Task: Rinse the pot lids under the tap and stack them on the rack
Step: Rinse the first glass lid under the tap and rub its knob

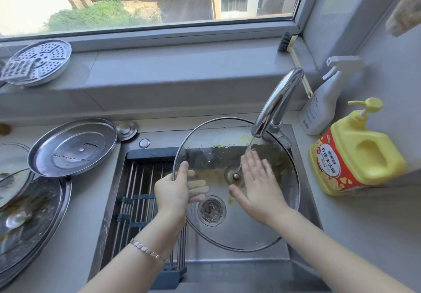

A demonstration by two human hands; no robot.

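I hold the glass lid [216, 153] over the sink [227, 267], under the running tap [276, 103]. My left hand [175, 192] grips its rim with curled fingers [183, 169]. My right hand [257, 185] lies flat on it. I should rub the yellow bits off and tilt it.

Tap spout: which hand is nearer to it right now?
Right. The right hand lies flat on the glass lid just below the tap spout, fingertips in the stream; the left hand grips the lid's left rim, farther away.
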